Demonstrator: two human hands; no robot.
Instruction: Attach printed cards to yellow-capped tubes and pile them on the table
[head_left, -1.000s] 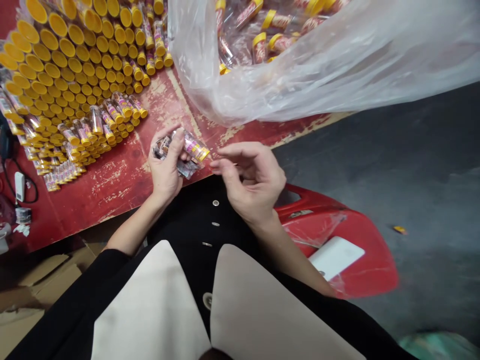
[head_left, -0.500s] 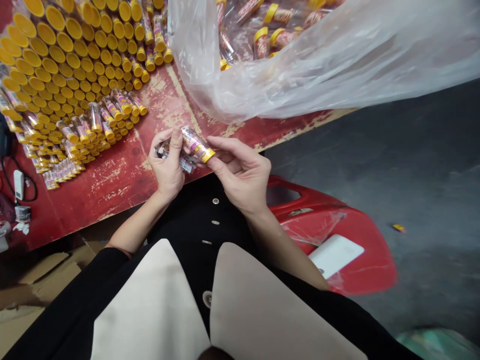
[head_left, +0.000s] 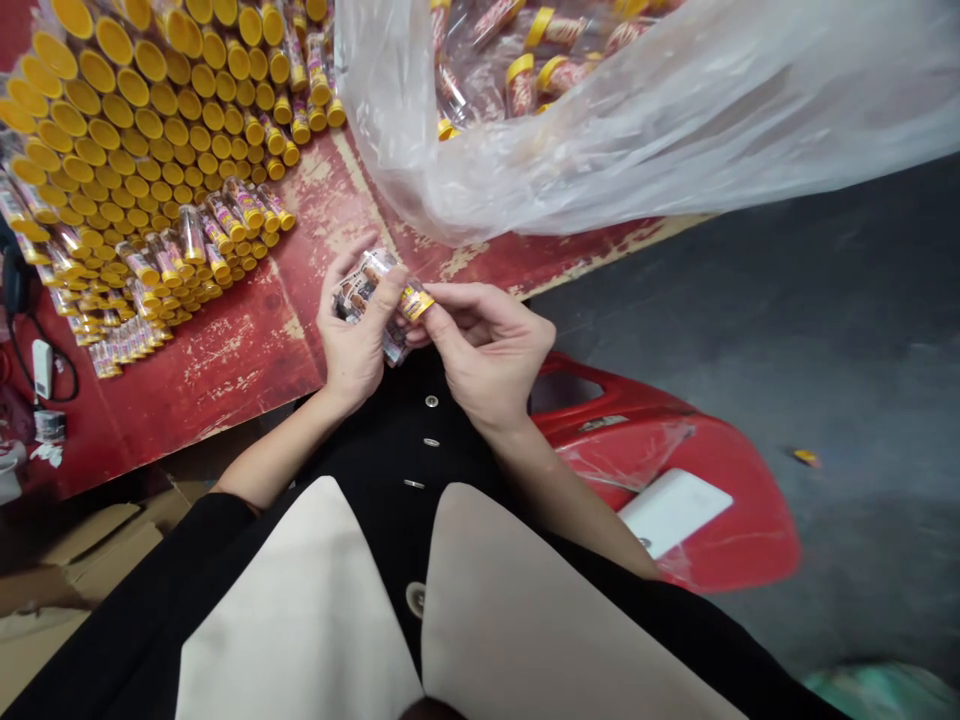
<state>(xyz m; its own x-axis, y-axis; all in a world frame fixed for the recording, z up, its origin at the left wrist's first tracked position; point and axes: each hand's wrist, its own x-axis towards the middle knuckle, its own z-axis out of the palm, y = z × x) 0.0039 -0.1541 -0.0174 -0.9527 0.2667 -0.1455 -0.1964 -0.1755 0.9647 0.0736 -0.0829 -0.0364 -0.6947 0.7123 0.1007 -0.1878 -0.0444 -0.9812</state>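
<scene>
A worn red-painted wooden table point(head_left: 247, 350) with flaking paint fills the left of my feed, and a grey concrete floor point(head_left: 825, 300) spreads to the right. A large clear polythene bag point(head_left: 675, 120) lies across the table's far side, full of loose capped tubes point(head_left: 525, 85). Beside it, a dense block of clear plastic tubes with round yellow caps point(head_left: 142, 110) sits packed side by side. Below the table's edge I can see a red moulded plastic shell point(head_left: 742, 530) to the right and flattened brown cardboard point(head_left: 67, 570) to the left. A thin black cable point(head_left: 56, 375) runs to a small white plug-like device point(head_left: 43, 368) at the table's left edge.

The person's left hand point(head_left: 356, 345) and right hand point(head_left: 487, 350) meet just above the table's near edge. The left fingers point(head_left: 390, 285) are curled closed around a clear cylindrical tube with a printed label point(head_left: 371, 285), which sits between the hands, clear of the table. The tube's yellow-capped end point(head_left: 417, 302) points toward the right hand, whose thumb and fingertips are pinched closed on it. The other right fingers are loosely curled.
</scene>
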